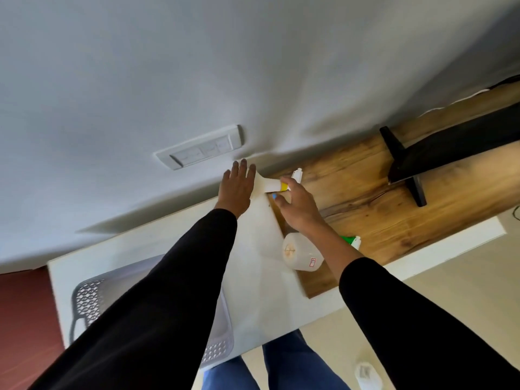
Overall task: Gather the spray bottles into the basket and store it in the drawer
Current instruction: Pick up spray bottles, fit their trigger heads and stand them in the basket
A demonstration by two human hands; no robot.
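A white spray bottle with a yellow collar (269,187) lies at the back of the counter near the wall. My right hand (298,207) pinches its neck at the collar between thumb and fingers. My left hand (236,187) lies flat with straight fingers against the bottle's body and hides most of it. A second translucent spray bottle with a green nozzle (301,252) lies on its side under my right forearm. The grey perforated basket (87,300) stands on the white surface at the lower left, largely covered by my left sleeve.
A black monitor foot (405,164) stands on the wooden top (365,198) to the right. A white switch plate (200,150) is on the wall behind. The white counter (253,277) runs under both arms. A small white object (368,376) lies on the floor.
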